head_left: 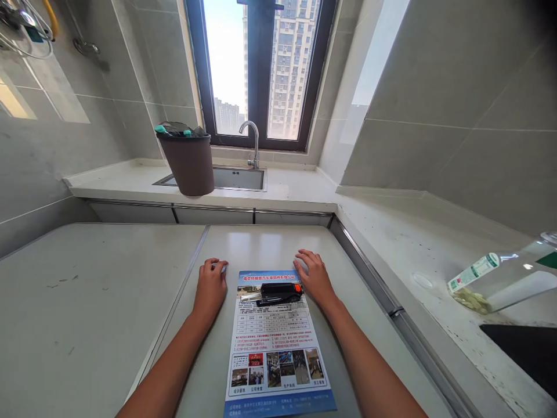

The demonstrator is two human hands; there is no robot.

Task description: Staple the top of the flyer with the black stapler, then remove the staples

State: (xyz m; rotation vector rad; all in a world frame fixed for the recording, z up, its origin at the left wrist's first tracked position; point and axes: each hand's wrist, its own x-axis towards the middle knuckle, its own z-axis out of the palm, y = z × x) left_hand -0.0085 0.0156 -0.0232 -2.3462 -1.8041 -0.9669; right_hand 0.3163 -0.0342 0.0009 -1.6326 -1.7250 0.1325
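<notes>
My left hand (212,283) rests on the pale tabletop (261,241), left of a printed flyer (272,342), its fingers loosely bent with nothing visible in them. On the other side, my right hand (317,277) lies with fingers apart beside the flyer's top right corner. Across the upper part of the flyer lies a tool with a black handle (281,288), an orange end and a silver shaft pointing left. A slim black object (278,300) lies against its lower side; its kind cannot be made out. My right hand is close to the orange end, apparently not touching it.
Beyond the table, a brown bin (189,165) stands at a metal sink (239,179) with a curved faucet (256,142). On the right counter (369,217) a clear bottle (509,284) lies tilted near a black panel (526,348). Grey tiled walls flank a window (261,75).
</notes>
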